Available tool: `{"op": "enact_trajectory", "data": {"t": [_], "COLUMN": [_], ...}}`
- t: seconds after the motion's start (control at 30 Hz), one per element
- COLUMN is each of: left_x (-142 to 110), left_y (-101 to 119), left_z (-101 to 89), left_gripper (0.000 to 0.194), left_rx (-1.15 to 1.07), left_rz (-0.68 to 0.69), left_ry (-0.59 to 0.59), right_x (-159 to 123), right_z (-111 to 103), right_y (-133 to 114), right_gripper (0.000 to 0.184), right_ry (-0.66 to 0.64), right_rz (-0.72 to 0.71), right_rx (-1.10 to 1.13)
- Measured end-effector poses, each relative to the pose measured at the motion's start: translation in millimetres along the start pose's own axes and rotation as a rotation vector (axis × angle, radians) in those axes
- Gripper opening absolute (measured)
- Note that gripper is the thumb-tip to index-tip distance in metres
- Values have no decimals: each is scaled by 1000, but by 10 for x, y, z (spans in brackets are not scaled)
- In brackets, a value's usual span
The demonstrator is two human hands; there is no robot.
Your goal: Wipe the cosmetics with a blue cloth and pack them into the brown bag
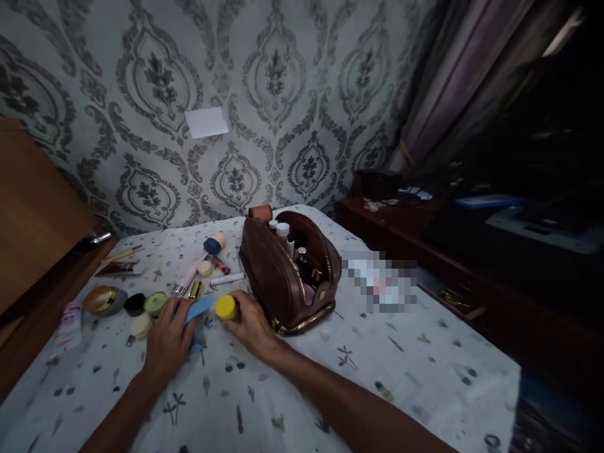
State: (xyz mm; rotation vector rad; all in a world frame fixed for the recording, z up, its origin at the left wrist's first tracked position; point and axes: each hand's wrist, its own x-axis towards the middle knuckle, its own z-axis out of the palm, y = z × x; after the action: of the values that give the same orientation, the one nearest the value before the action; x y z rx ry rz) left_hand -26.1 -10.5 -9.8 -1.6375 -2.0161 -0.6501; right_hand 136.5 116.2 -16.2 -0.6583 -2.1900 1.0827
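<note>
My left hand (168, 333) is closed around a light-blue flat item (201, 306) whose kind I cannot make out; part of it sticks out past the fingers. In my right hand (252, 330) is a small jar with a yellow lid (226, 307), gripped from its right side. Just beyond that hand stands a brown toiletry bag (268, 270), unzipped, with white-capped bottles (282, 231) inside. Close to my left hand lie a green-lidded jar (156, 303), a cream-coloured round item (140, 326) and a gold cap (195, 289).
Left on the patterned cloth (264, 409) are a gold-lidded jar (101, 299), a black-lidded jar (134, 304), a tube (70, 324) and brushes (120, 269). Behind stands the papered wall (274, 126). A pixelated patch covers something right of the bag. Dark furniture (377, 220) borders the right side.
</note>
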Motion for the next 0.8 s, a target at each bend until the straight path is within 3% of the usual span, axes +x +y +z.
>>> {"op": "enact_trajectory", "data": {"t": [0.13, 0.23, 0.3, 0.47, 0.8], "left_x": [56, 69, 56, 3, 29], "left_y": [284, 456, 495, 473, 366], "left_z": [-19, 59, 131, 217, 194], "left_gripper": [37, 44, 45, 44, 46], "left_rx": [-88, -93, -101, -145, -514], "left_rz": [104, 243, 255, 114, -206], "left_ry": [-18, -93, -104, -70, -160], "right_x": [-2, -7, -6, 10, -36], "right_z": [24, 67, 81, 69, 33], "right_y": [63, 139, 163, 127, 68], "right_gripper": [28, 21, 20, 21, 28], "right_ry": [38, 60, 60, 31, -29], "right_rz": [-60, -74, -72, -79, -148], "right_rx": [34, 79, 90, 29, -84]}}
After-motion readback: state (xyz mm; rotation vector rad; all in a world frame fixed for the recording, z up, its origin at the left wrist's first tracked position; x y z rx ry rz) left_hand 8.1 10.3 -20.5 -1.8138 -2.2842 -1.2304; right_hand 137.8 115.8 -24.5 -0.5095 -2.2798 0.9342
